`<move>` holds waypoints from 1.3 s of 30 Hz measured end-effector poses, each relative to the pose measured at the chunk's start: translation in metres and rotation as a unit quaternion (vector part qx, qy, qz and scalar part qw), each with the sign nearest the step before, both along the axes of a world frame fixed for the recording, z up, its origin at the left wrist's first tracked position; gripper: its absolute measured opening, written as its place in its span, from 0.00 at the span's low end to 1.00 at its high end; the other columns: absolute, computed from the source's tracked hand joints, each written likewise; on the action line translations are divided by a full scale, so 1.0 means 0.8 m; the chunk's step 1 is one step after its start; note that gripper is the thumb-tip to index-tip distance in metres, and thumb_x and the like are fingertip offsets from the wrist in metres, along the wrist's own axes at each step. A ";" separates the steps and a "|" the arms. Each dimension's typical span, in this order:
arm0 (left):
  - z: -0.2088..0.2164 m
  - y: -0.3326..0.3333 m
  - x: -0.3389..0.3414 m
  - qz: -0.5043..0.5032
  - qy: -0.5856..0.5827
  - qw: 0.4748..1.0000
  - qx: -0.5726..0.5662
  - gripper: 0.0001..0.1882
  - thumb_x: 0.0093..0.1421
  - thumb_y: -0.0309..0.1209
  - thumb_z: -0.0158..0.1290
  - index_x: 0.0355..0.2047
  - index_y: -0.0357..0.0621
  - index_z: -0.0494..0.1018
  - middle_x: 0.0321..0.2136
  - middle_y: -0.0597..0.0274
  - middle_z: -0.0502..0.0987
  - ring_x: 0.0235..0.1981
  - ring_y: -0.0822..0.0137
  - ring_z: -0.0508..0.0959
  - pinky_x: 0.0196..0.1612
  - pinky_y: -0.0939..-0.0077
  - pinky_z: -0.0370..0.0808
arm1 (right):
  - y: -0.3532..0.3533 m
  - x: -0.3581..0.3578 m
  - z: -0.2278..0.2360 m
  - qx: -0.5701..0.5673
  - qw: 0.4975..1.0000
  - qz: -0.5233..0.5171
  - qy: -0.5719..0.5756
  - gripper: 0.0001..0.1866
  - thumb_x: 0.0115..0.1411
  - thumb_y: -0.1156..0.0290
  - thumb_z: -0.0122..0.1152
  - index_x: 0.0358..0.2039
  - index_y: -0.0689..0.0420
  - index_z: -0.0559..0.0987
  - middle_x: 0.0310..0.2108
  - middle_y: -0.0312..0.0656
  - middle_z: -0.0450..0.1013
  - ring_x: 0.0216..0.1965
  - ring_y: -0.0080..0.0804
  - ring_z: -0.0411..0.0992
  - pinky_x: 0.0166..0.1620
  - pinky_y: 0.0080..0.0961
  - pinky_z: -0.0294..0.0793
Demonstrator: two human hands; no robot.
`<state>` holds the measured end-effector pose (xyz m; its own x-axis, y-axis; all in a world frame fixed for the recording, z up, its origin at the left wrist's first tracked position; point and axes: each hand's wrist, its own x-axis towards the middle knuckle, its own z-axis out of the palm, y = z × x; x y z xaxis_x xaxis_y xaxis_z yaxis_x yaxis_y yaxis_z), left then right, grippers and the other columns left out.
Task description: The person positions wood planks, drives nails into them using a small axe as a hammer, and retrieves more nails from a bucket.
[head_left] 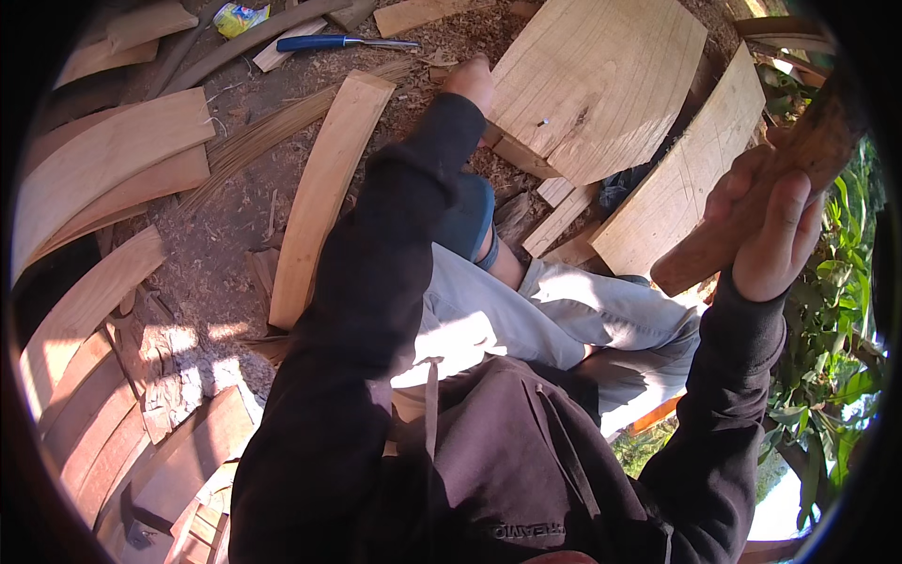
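Note:
A broad pale wooden board [611,70] with visible grain lies ahead of me, a small dark nail-like piece [542,122] standing up from its face. At the board's left edge is my left hand [470,85], closed against it, with most of its fingers hidden beneath or behind the edge. My right hand [775,230] is raised at the right, its fingers wrapped round a thick, rough brown wooden billet [691,256]. That billet slants from beside my knee up toward the upper right. Under the board sits a wooden block [521,155].
Left of my arm stands a long curved plank [329,197]. A blue-handled chisel [315,42] lies beyond it among shavings. Curved boards [122,155] are stacked at the left. Another curved plank [691,174] rests right of the broad board. Green leaves [832,320] border the right side.

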<state>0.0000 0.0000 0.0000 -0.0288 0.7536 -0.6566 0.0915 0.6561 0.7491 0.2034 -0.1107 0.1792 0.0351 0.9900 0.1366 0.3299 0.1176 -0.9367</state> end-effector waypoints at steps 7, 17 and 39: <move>0.016 -0.010 0.026 0.016 -0.074 0.997 -0.014 0.24 0.65 0.39 0.28 0.50 0.38 0.68 0.49 0.38 0.68 0.44 0.37 0.73 0.32 0.31 0.73 | -0.003 0.033 0.000 -0.289 0.921 0.126 -0.230 0.18 0.65 0.57 0.49 0.40 0.61 0.67 0.18 0.38 0.67 0.19 0.21 0.68 0.22 0.22 0.65; 0.007 -0.010 0.007 -0.076 0.050 0.995 0.034 0.17 0.61 0.29 0.37 0.44 0.34 0.70 0.42 0.36 0.73 0.42 0.42 0.76 0.45 0.53 0.74 | -0.027 0.036 -0.072 -0.158 0.918 0.160 -0.327 0.18 0.62 0.60 0.53 0.41 0.62 0.66 0.17 0.54 0.66 0.23 0.58 0.69 0.25 0.39 0.67; -0.034 -0.015 0.013 -0.032 0.096 0.992 0.069 0.18 0.62 0.32 0.34 0.44 0.33 0.68 0.46 0.34 0.71 0.50 0.43 0.72 0.54 0.52 0.67 | -0.022 0.017 -0.027 0.042 0.999 -0.016 0.029 0.26 0.64 0.50 0.47 0.45 0.65 0.65 0.22 0.39 0.67 0.18 0.25 0.65 0.22 0.21 0.66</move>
